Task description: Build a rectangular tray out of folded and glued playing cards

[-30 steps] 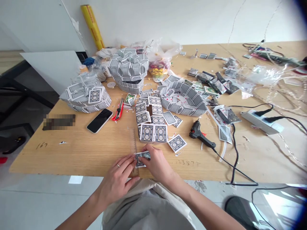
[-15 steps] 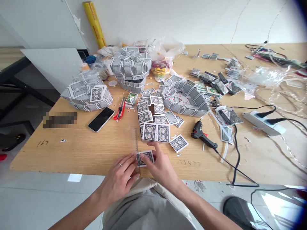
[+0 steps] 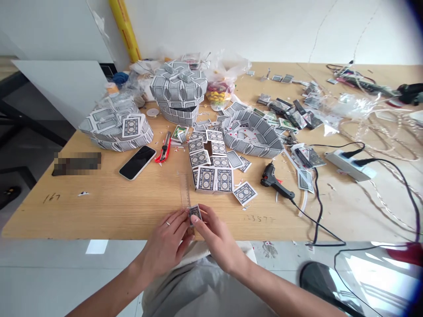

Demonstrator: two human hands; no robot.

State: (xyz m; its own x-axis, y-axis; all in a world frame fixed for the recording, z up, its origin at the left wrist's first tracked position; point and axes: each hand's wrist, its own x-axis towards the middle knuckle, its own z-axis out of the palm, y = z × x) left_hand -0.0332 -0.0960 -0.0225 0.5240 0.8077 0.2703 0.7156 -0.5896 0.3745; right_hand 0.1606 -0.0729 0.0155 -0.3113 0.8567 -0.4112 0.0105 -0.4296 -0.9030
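My left hand (image 3: 168, 240) lies with its fingers stretched together, holding down the lower end of a transparent ruler (image 3: 185, 191) near the table's front edge. A dark patterned playing card (image 3: 194, 212) is bent up at the ruler, its left part hidden under the left fingers. My right hand (image 3: 218, 237) is closed on that card, thumb on the patterned side and fingers behind. Just beyond stands a box-like piece built of playing cards (image 3: 216, 179), with a square hole in its top. A loose playing card (image 3: 245, 193) lies to its right.
A phone (image 3: 138, 163) and a red utility knife (image 3: 163, 149) lie left. A glue gun (image 3: 276, 181), its cable and a power strip (image 3: 350, 165) lie right. Behind are a lidded card box (image 3: 178, 92), another card box (image 3: 115, 127) and an open card tray (image 3: 254, 143).
The card between my hands was flat; my right hand has folded its right part up and left against the ruler. My left hand keeps its place. The view has shifted slightly.
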